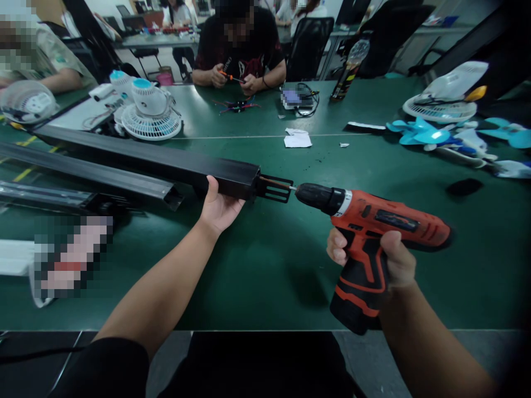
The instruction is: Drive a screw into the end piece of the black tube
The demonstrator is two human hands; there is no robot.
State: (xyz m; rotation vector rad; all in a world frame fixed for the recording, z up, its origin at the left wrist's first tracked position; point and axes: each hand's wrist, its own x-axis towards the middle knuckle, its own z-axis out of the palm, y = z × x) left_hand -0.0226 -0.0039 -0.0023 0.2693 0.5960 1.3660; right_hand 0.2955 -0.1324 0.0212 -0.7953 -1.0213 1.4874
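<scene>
Orange and black, the power drill (369, 243) points left, its tip at the slotted bracket (271, 194); I see the right hand (400, 262) clamped round its grip; the left hand (222, 211) clasps the black beam (178, 161) near its right end, thumb against the near side, above the green table (257, 276).
</scene>
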